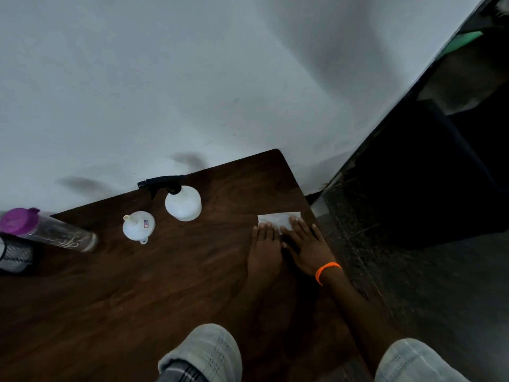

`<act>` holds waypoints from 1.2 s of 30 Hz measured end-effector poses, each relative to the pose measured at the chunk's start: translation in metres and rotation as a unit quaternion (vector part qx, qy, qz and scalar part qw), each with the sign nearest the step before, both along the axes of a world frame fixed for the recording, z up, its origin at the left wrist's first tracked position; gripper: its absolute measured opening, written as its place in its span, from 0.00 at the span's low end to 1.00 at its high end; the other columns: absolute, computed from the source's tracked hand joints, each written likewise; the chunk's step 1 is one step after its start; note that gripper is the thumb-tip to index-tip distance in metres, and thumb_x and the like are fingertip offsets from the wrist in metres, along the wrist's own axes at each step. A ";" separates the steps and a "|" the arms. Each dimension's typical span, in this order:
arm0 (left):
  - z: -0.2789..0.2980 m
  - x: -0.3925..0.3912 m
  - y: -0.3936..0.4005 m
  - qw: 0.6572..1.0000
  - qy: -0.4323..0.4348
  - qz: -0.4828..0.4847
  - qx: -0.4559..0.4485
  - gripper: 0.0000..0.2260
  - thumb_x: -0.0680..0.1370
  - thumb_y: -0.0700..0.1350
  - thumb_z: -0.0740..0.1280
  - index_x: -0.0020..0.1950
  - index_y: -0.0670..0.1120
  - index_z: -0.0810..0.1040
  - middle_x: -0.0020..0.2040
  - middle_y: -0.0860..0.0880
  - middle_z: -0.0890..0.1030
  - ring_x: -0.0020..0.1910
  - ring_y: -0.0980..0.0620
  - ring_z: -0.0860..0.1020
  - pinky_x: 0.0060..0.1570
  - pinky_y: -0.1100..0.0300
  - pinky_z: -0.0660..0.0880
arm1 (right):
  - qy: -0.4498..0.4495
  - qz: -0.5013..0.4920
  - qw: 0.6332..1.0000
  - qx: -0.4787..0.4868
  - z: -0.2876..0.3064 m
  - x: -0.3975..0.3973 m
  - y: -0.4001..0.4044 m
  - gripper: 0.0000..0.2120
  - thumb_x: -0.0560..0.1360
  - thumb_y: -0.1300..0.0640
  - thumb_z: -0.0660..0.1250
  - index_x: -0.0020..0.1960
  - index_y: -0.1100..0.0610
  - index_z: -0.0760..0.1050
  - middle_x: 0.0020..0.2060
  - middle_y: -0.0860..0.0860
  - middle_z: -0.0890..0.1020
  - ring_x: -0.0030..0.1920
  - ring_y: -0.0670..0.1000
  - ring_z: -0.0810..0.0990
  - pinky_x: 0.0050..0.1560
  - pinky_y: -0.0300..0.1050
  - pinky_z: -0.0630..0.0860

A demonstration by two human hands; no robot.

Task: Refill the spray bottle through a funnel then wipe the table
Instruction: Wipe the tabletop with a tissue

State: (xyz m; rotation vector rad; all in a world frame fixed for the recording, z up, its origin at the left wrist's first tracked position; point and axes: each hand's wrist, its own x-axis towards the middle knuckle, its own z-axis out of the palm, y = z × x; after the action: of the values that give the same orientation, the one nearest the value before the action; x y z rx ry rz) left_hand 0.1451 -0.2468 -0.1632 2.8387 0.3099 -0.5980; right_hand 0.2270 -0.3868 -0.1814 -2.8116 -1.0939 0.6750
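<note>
Wipe stage, by the look of it: both palms flat, fingers straight, pressing the white cloth at the table's far right corner. Left hand and right hand sit side by side. Keep pressure even, sweep toward the spray bottle and upturned funnel, and steer around both.

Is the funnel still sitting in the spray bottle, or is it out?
Out. The funnel rests wide mouth down on the table, spout up, beside the spray bottle, whose black trigger head is on.
</note>
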 end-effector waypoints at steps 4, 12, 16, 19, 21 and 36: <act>0.002 -0.030 -0.028 0.999 0.008 -0.029 0.014 0.27 0.86 0.50 0.48 0.83 0.41 0.48 0.83 0.38 0.49 0.82 0.39 0.46 0.80 0.42 0.41 | -0.006 -0.007 1.000 -0.007 -0.005 -0.031 -0.035 0.28 0.81 0.37 0.43 0.81 0.38 0.48 0.81 0.47 0.44 0.80 0.47 0.38 0.78 0.54 0.37; 0.003 -0.100 -0.087 0.995 0.036 -0.088 0.017 0.27 0.75 0.49 0.52 0.65 0.41 0.82 0.64 0.38 0.82 0.67 0.39 0.78 0.69 0.42 0.71 | -0.023 0.000 1.000 0.007 -0.010 -0.099 -0.110 0.25 0.82 0.38 0.52 0.78 0.39 0.59 0.81 0.47 0.52 0.81 0.50 0.50 0.77 0.52 0.43; -0.004 -0.130 -0.127 0.990 0.050 -0.131 0.005 0.27 0.75 0.53 0.57 0.67 0.40 0.80 0.67 0.38 0.80 0.69 0.38 0.77 0.71 0.40 0.67 | -0.018 0.000 1.000 -0.003 -0.005 -0.126 -0.155 0.26 0.80 0.37 0.55 0.77 0.40 0.62 0.80 0.48 0.59 0.80 0.50 0.56 0.76 0.50 0.45; -0.006 -0.135 -0.156 0.984 0.092 -0.152 -0.001 0.27 0.74 0.52 0.56 0.66 0.41 0.81 0.65 0.39 0.81 0.68 0.38 0.77 0.73 0.39 0.62 | -0.007 -0.005 1.000 -0.017 -0.002 -0.134 -0.187 0.27 0.81 0.37 0.55 0.78 0.40 0.60 0.80 0.48 0.59 0.79 0.52 0.59 0.76 0.51 0.48; 0.001 -0.131 -0.173 0.985 0.068 -0.159 0.015 0.30 0.75 0.50 0.49 0.66 0.40 0.81 0.66 0.38 0.80 0.68 0.37 0.77 0.76 0.38 0.54 | 0.007 -0.006 0.999 -0.032 0.001 -0.133 -0.203 0.27 0.81 0.37 0.55 0.78 0.41 0.60 0.80 0.49 0.60 0.79 0.53 0.60 0.78 0.49 0.45; -0.010 -0.036 -0.132 0.993 -0.038 -0.106 0.029 0.36 0.76 0.48 0.32 0.82 0.39 0.53 0.81 0.34 0.56 0.81 0.35 0.51 0.78 0.38 0.41 | 0.047 -0.062 0.996 0.032 0.001 -0.044 -0.131 0.35 0.77 0.37 0.41 0.79 0.49 0.63 0.81 0.54 0.51 0.82 0.53 0.50 0.80 0.49 0.42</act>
State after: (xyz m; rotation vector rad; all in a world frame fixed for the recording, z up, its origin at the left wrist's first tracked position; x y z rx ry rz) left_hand 0.1093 -0.3788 -0.1729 2.9641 0.0113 -0.5269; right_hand 0.1828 -0.5181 -0.1804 -2.7343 -0.8999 0.7385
